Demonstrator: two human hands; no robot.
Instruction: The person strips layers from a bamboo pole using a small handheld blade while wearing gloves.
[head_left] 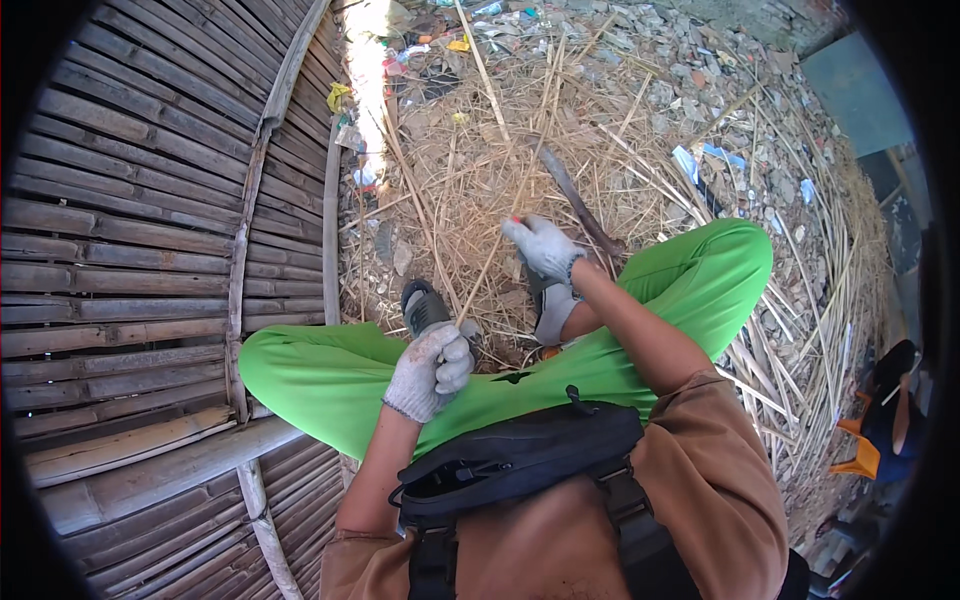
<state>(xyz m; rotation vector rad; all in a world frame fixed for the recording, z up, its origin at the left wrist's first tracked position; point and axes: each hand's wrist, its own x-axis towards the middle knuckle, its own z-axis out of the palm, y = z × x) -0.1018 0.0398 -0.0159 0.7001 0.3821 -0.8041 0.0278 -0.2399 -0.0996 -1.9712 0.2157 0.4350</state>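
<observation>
My left hand (430,374), in a pale knitted work glove, is closed in front of my lap around the lower end of a thin bamboo strip (481,281). The strip slants up and away from that fist. Farther out, my right hand (545,248) wears a matching glove with a red spot at a fingertip; its fingers pinch the strip's upper part. Just beyond the right hand, a long dark curved tool like a machete (575,192) lies on the straw. Where the strip's far end stops among the litter is hard to make out.
Bamboo slat wall (130,270) rises on the left. Straw and bamboo shavings (450,180) cover the ground between my shoes, with rubble and scraps (650,90) farther off. Long split strips (800,340) lie along the right. An orange chair (857,450) stands at far right.
</observation>
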